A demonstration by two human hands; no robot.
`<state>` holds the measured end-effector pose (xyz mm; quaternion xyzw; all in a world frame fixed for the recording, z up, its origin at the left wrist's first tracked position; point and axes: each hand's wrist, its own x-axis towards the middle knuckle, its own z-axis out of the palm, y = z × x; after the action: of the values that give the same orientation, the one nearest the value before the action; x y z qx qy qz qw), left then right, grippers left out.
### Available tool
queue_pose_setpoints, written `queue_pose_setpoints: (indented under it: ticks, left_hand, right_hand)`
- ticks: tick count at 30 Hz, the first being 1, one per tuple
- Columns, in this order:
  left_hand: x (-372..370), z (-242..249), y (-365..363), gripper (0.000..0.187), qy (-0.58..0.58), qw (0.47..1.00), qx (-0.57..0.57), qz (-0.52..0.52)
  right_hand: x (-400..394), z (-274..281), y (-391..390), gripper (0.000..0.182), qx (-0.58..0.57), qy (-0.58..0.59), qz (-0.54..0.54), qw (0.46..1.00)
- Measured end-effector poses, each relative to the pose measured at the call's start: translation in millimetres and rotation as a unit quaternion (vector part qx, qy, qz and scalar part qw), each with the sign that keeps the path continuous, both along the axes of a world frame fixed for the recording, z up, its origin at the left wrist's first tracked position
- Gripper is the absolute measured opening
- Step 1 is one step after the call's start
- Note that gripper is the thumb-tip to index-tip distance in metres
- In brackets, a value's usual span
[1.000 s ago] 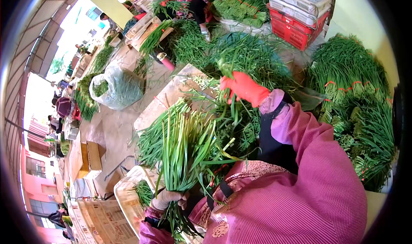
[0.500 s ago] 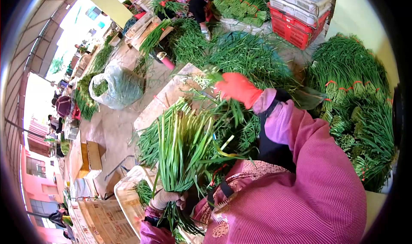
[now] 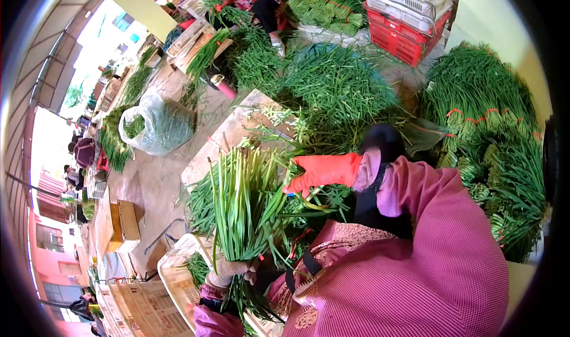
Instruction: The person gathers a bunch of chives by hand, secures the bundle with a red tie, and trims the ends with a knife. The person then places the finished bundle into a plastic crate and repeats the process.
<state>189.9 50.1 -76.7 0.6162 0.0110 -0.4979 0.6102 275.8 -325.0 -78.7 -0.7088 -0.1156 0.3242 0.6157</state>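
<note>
A thick bunch of long green stalks with pale ends [image 3: 243,206] stands upright in my left hand [image 3: 228,273], whose light glove is closed round its lower part. Leaves hang below that fist. My right hand [image 3: 323,172], in an orange-red glove, is at the right side of the bunch, its fingers bent against some stalks there; what exactly they pinch is hard to make out. Behind the bunch lies a wooden board [image 3: 237,120] with loose greens on it. A white basket [image 3: 172,272] with some greens is beside my left hand.
Loose greens [image 3: 338,79] are heaped beyond the board. Tied bundles [image 3: 481,94] are piled at right, near stacked red and white crates [image 3: 398,37]. A pink bottle [image 3: 223,86] and a plastic bag [image 3: 157,126] stand at left. A co-worker [image 3: 261,2] sits at the top.
My right hand has come down and back from above the board to the side of the bunch. My left hand still holds the bunch in nearly the same place.
</note>
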Motion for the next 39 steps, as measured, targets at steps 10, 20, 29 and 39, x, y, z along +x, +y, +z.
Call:
queue_pose_setpoints:
  ticks: [10, 20, 29, 39]
  left_hand:
    - [-13.2, -14.3, 21.2, 0.022, 0.011, 0.998, -0.055, -0.001]
    - [-12.3, 2.2, 10.9, 0.017, -0.009, 0.998, -0.039, -0.042]
    - [-17.8, -9.6, 29.6, 0.031, -0.043, 0.999, 0.009, -0.018]
    - [-17.9, -3.1, 15.8, 0.017, -0.042, 0.999, 0.019, -0.011]
  right_hand:
    - [19.5, -17.5, -34.0, 0.021, -0.279, -0.337, -0.111, 0.892]
    - [53.4, 41.9, -69.3, 0.086, -0.317, -0.255, -0.037, 0.913]
    - [37.3, -28.9, -40.8, 0.025, -0.060, -0.106, 0.079, 0.989]
    - [22.3, 42.9, 33.3, 0.023, -0.157, -0.686, -0.071, 0.707]
